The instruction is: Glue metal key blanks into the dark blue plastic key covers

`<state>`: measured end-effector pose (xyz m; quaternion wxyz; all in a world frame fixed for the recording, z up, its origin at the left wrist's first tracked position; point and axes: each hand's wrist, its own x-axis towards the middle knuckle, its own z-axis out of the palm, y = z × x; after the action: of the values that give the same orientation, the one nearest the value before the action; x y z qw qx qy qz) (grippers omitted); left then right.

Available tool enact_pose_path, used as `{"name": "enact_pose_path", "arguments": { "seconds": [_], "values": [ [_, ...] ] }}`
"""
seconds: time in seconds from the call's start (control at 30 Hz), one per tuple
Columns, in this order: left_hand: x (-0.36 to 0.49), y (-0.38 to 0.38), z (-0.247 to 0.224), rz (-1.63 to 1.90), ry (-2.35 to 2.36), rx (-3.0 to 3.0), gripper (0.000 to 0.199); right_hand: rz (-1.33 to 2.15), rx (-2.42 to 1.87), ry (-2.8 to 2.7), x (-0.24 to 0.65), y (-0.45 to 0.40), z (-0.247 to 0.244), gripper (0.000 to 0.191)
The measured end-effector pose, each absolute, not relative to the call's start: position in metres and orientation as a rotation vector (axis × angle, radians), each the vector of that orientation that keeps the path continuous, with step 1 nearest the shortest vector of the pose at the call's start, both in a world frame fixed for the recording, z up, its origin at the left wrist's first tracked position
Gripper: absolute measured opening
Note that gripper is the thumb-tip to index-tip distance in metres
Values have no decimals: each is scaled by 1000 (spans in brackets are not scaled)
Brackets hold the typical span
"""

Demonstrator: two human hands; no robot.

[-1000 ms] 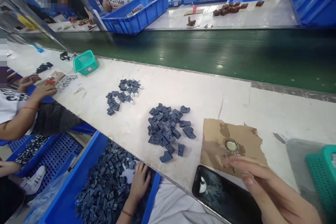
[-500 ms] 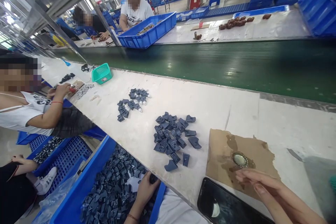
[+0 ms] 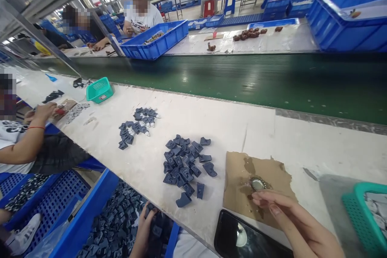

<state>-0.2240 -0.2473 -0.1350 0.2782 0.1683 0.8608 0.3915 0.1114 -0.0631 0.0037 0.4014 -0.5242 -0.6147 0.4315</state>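
Observation:
My left hand (image 3: 144, 227) is at the table edge above a blue bin (image 3: 107, 187) of dark blue-grey plastic pieces. Its fingers curl round one such dark plastic piece (image 3: 149, 209), partly hidden. My right hand (image 3: 294, 219) has its fingers stretched out, the thumb a little apart, and nothing shows in it. Its fingertips are just in front of a bottle cap (image 3: 258, 184), which holds a shiny clear liquid. The cap sits on a wet-stained piece of cardboard (image 3: 237, 185). Left of the cardboard lies a pile of dark plastic pieces (image 3: 186, 161).
A black phone (image 3: 244, 236) lies by the table's near edge. Dark pieces with white parts (image 3: 137, 125) lie farther left, near a green basket (image 3: 99, 90). Another green basket (image 3: 355, 213) stands at right. Beyond runs a green conveyor belt (image 3: 205, 76). A co-worker's hand (image 3: 44, 113) works at left.
The view has shifted right, bringing the right-hand green basket into sight. My left hand has turned its fingers upward near the bin's edge. My right hand stays by the bottle cap.

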Motion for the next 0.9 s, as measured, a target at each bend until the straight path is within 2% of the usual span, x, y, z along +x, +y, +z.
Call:
{"name": "enact_pose_path", "arguments": {
  "seconds": [0.07, 0.23, 0.37, 0.5, 0.6, 0.73, 0.8, 0.9],
  "values": [
    [-236, -250, -130, 1134, 2312, 367, 31, 1087, -1317, -1552, 110, -61, 10, 25],
    [-254, -257, -98, 1352, 2306, 126, 42, 1130, -1340, -1510, 110, -61, 13, 24],
    [-246, -250, -39, 1563, 2243, 21, 31, 1151, -1352, -1524, 112, -64, 12, 24],
    [-227, -204, 25, 1979, 1949, 54, 25, 1154, -1281, -1522, 107, -63, 12, 20],
    [-212, -149, 45, 1819, 2012, 263, 25, 1132, -1235, -1548, 103, -62, 16, 18],
    [-194, -89, 39, 1404, 2291, 1249, 23, 1010, -1241, -1690, 118, -67, 24, 18],
    [-186, -71, 36, 1077, 2308, 1675, 24, 852, -1300, -1768, 138, -76, 28, 21],
    [-179, -58, 36, 668, 2298, 1989, 28, 487, -1509, -1782, 175, -96, 32, 23]
  ]
}}
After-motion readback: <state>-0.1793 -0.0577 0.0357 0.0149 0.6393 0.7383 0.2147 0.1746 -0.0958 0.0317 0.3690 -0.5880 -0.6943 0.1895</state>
